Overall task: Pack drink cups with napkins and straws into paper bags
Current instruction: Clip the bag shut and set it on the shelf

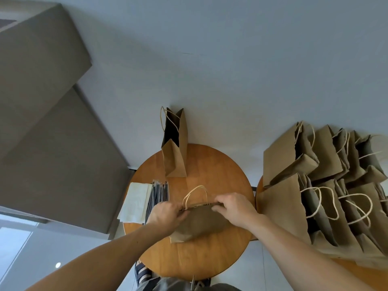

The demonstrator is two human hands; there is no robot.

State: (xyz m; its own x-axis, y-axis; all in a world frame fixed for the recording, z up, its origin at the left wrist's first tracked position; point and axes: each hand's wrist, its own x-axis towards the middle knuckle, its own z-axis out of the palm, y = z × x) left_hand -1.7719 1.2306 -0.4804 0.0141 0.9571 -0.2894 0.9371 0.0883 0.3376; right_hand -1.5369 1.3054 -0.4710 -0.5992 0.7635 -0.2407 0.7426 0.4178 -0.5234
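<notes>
A flat brown paper bag (199, 224) with cream twine handles lies in the middle of the round wooden table (220, 177). My left hand (165, 215) pinches the left end of its top rim. My right hand (235, 208) pinches the right end of the same rim, thumb on the near face. Another brown paper bag (176, 160) stands open at the table's far edge. White napkins (135, 201) lie stacked at the table's left, with a bundle of dark wrapped straws (158, 196) beside them. No drink cup is in view.
Several brown paper bags (315, 185) with twine handles stand packed together on a second wooden table at the right. A grey wall runs behind both tables. Large grey blocks (52, 143) fill the left side. My striped shoe (142, 276) shows below the table.
</notes>
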